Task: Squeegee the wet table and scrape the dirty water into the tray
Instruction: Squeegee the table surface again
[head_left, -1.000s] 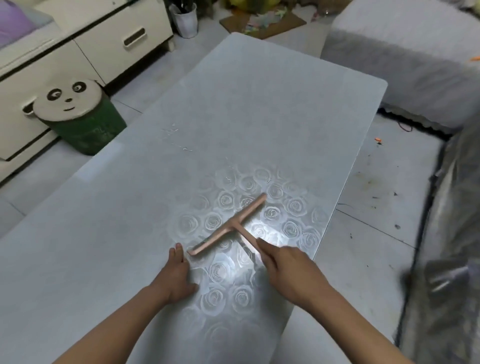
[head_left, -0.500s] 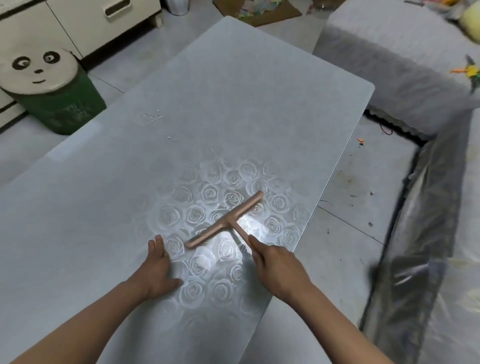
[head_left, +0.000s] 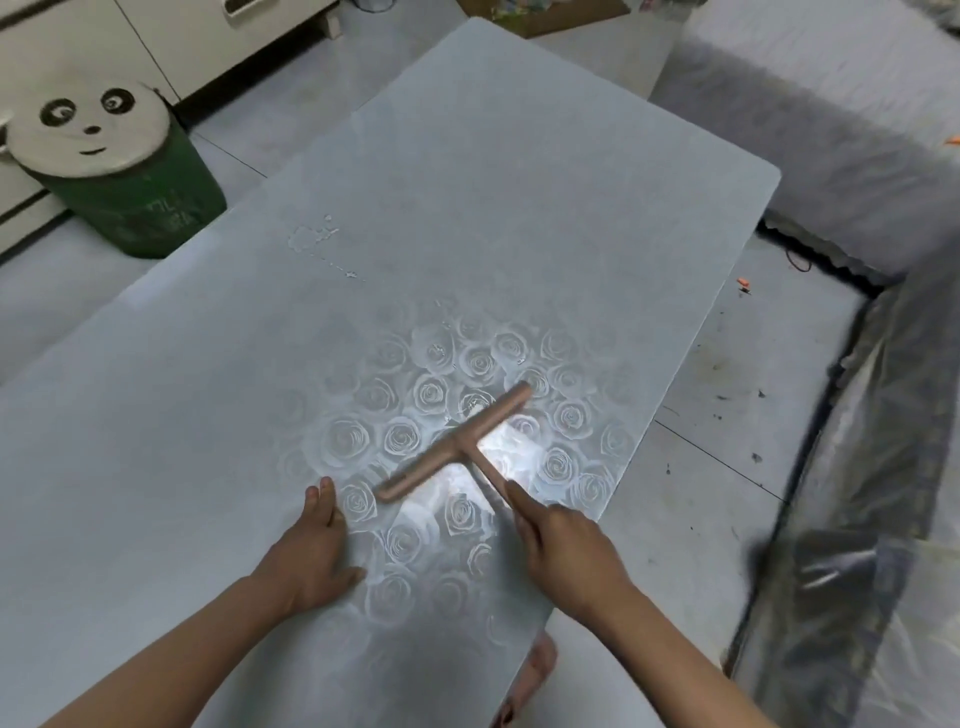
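A pink T-shaped squeegee (head_left: 457, 441) lies with its blade on the grey rose-patterned table (head_left: 467, 208), near the table's right edge. My right hand (head_left: 561, 551) grips the squeegee's handle, with the forefinger stretched along it. Flat on the tabletop, just left of the blade's near end, my left hand (head_left: 311, 545) presses down with straight fingers. A small patch of water (head_left: 314, 236) with a thin trail sits farther out, left of centre. No tray is in view.
A green stool with a panda-face top (head_left: 104, 156) stands on the floor at the left. White drawers (head_left: 182, 36) line the back left. A grey covered sofa (head_left: 831, 130) and plastic sheeting (head_left: 857, 519) fill the right side. Tiled floor (head_left: 717, 415) lies between table and sheeting.
The squeegee and both hands keep their places on the table. The camera view has shifted slightly, so the stool and table sit differently in frame.
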